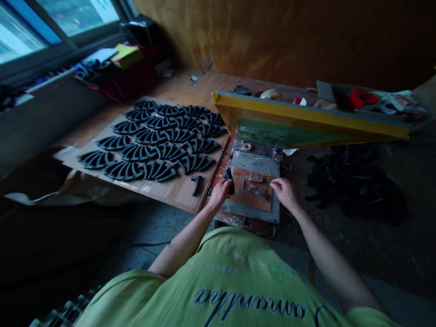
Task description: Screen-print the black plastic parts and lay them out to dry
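Observation:
My left hand (219, 194) is closed on a black curved plastic handle (230, 180), held over the left side of a brown jig plate (264, 204). The plate, which carries small raised blocks, lies on a grey base board (250, 160). At the plate's right edge is my right hand (286, 193), thumb and fingers pinched together; anything between them is too small to make out. Behind both hands, a yellow-edged screen-printing frame (306, 109) with green mesh stands tilted up over the base. One loose black handle (196, 185) rests on the cardboard to the left.
Overlapping rows of black handles (168, 136) cover much of the cardboard sheet (180, 198). To the right lies a dark heap of similar pieces (361, 190). A roll of tape (246, 146) sits beneath the raised frame, and an open box (335, 96) stands behind it.

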Demonstrator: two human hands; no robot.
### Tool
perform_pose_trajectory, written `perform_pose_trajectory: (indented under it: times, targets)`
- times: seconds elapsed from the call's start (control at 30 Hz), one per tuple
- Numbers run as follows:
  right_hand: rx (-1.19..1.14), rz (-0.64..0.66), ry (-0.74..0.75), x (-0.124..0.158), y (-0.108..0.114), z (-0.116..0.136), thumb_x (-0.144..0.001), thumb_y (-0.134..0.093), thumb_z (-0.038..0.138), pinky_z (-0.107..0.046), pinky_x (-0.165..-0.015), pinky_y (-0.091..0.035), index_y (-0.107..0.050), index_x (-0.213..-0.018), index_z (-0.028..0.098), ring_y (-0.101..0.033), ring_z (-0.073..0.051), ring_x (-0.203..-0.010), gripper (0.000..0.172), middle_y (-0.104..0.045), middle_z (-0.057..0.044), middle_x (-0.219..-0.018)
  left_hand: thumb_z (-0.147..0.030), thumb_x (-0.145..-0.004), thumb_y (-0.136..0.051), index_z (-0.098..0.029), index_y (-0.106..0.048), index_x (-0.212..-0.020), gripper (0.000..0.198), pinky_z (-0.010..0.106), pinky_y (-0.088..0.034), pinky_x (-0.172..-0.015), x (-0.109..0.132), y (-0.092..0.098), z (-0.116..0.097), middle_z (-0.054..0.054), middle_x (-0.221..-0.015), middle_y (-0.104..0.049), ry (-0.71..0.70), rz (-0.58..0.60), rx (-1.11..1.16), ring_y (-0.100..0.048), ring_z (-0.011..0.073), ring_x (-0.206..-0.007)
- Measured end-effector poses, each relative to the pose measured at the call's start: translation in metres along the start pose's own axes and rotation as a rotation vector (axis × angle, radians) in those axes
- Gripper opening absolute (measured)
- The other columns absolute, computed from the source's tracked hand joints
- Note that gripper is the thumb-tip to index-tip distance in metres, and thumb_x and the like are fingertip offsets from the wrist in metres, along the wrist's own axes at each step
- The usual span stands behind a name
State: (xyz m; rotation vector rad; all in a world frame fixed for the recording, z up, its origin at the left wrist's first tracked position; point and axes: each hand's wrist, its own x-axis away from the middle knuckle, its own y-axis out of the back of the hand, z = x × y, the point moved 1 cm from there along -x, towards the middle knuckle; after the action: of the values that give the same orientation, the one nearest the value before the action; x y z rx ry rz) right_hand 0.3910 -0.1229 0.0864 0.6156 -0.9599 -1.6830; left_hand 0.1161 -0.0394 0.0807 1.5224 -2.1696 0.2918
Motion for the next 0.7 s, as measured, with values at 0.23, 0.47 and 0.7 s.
perform_pose_trajectory:
  times: [0.23, 0.47, 0.7]
  targets:
    - [0.450, 0.056, -0.699, -0.010, 0.041, -0.153, -0.099, -0.044, 0.047, -0.049, -0.088, -0.052, -0.061, -0.131, 0.015, -0.068, -0.039, -0.111, 0.049, -0.070, -0.027, -0.114, -0.049, -0.095, -0.040, -0.016, -0.068, -0.108, 0.045, 0.047, -0.049, -0.082, -0.020, 0.137, 0.041, 0.024, -0.111, -0.072, 0.262, -0.548, -0.850, -0.067, 0.0404, -0.105]
    - [0.164, -0.178, -0.851, 0.004, 0.029, -0.165, -0.087, -0.064, 0.029, -0.045, -0.087, -0.053, -0.050, -0.138, 0.015, -0.068, -0.038, -0.110, 0.054, -0.069, -0.027, -0.119, -0.050, -0.098, -0.036, -0.012, -0.062, -0.122, 0.052, 0.045, -0.049, -0.089, -0.027, 0.135, 0.070, 0.027, -0.118, -0.070, 0.197, -0.438, -1.072, -0.069, 0.0367, -0.108]
    - [-0.048, -0.069, -0.058, 0.007, -0.005, -0.052, -0.095, -0.051, 0.031, -0.038, -0.096, -0.050, -0.059, -0.139, 0.024, -0.065, -0.025, -0.105, 0.045, -0.070, -0.012, -0.118, -0.054, -0.099, -0.036, -0.012, -0.065, -0.112, 0.052, 0.043, -0.048, -0.087, -0.040, 0.124, 0.018, 0.025, -0.112, -0.071, 0.035, -0.513, -1.055, -0.067, 0.0379, -0.108]
